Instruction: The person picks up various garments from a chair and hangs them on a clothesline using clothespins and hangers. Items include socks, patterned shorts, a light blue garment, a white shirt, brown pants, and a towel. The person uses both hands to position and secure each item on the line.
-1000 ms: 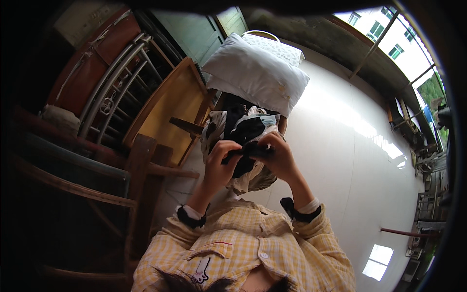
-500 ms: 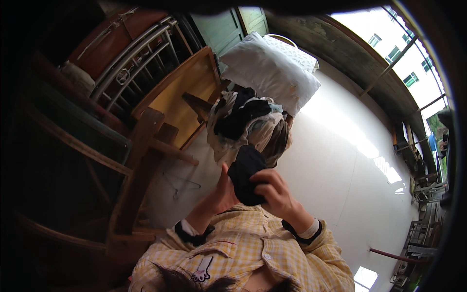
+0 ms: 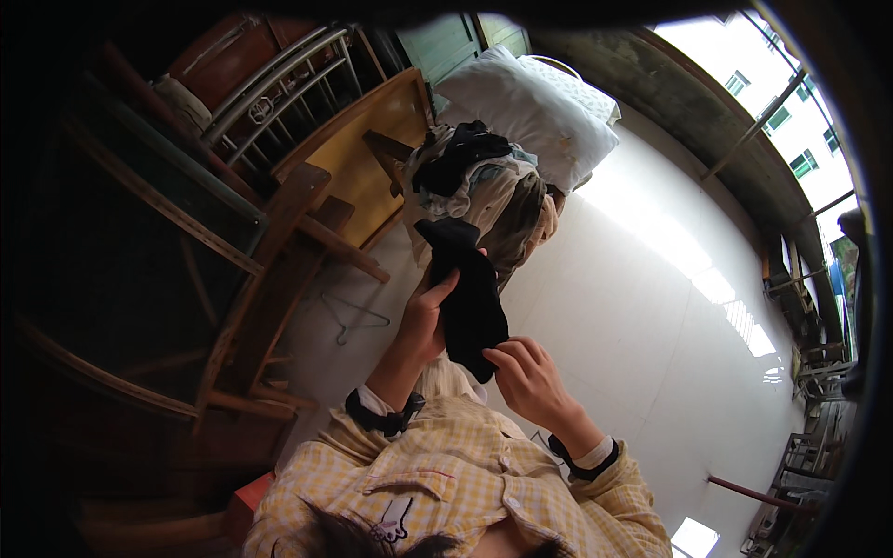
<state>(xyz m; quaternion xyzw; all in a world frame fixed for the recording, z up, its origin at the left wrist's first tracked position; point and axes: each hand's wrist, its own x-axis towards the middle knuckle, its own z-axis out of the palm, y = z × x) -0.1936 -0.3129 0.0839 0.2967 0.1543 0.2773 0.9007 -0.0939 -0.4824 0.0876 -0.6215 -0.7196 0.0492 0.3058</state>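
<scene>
A black sock (image 3: 473, 302) hangs stretched out in front of my chest, its bent end pointing up and away from me. My left hand (image 3: 423, 324) is closed around the sock's left side, with the thumb lying across the cloth. Lower down, my right hand (image 3: 528, 374) pinches the near right edge of the sock between thumb and fingers. Just beyond it is a heap of clothes (image 3: 516, 219) in beige, brown and pale blue. Black cloth (image 3: 462, 158) lies on top of that heap. What supports the heap is mostly hidden.
White pillows (image 3: 530, 116) are stacked behind the clothes. On the left stand a wooden frame (image 3: 270, 270), a yellow board (image 3: 372, 144) and a metal bed rail (image 3: 279, 93). A wire hanger (image 3: 349, 321) rests on the pale floor (image 3: 642, 307). Windows line the right side.
The sock was bunched between both hands and is now drawn out long. My right hand has moved down toward me, while my left hand now wraps the sock's side.
</scene>
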